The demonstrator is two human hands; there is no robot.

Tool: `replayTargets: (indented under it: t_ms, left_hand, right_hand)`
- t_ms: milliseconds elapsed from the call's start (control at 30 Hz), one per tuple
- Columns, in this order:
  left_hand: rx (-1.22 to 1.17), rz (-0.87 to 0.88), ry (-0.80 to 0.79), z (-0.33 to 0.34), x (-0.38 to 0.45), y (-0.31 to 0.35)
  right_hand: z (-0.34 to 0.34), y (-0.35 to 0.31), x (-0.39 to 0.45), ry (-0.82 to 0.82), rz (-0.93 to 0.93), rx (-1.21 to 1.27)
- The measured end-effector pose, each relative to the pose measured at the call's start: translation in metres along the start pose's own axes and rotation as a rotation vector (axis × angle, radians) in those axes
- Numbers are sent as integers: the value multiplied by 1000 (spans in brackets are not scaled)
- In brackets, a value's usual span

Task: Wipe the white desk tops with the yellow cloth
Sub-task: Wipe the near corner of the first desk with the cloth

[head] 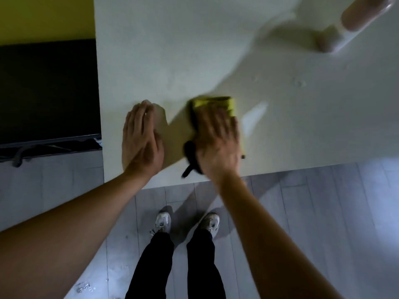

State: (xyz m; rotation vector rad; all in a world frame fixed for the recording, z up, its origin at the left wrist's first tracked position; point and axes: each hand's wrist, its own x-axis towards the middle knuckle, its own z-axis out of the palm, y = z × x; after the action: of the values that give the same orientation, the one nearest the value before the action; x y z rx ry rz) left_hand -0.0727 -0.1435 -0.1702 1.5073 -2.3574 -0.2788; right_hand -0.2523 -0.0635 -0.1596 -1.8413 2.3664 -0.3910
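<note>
The white desk top (172, 50) fills the upper middle of the head view. The yellow cloth (218, 103) lies on it near the front edge. My right hand (216, 139) presses flat on the cloth with fingers spread, blurred by motion, covering most of it. Something dark (191, 156) shows under the heel of that hand; I cannot tell what it is. My left hand (140, 134) rests flat on the desk a little to the left of the cloth, fingers straight and together, holding nothing.
A blurred bottle-like object (354, 22) with a brown body and white neck lies at the desk's back right. A dark screen or cabinet (47, 89) stands left of the desk against a yellow wall. Grey floor and my feet (185, 223) lie below the desk's front edge.
</note>
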Motion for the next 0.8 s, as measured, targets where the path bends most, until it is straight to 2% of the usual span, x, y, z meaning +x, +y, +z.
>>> replayTargets:
  t_ms: [100,167,233,300,367,433,533,633,700,800]
  left_hand:
    - [15,3,30,0,1,5]
    - [19,-11,39,2,1,7]
    - [24,-29,45,4,0,10]
    - [26,-28,39,4,0,10]
    - [31,-25,38,3,-1,10]
    - [30,-50,21,3,0,11]
    - [-9,-197,6,1,3,15]
    - [11,-186,20,1,3,15]
    - [21,-166,12,1,2,12]
    - [67,-105,-23,-3,2,7]
  right_hand:
    - [-23,86,16,124,377,0]
    - [-34,129,18,169,536,9]
    - [-33,137,24,189,651,-7]
    - [-28,118,37,201,708,-37]
    - [-18,77,53,164,561,-62]
    - [-5,21,67,135,280,-15]
    - [16,-55,88,74,-65,112]
    - [27,-73,108,97,-265,188]
    - [27,-52,110,85,-308,141]
    - [17,12,111,169,-120,86]
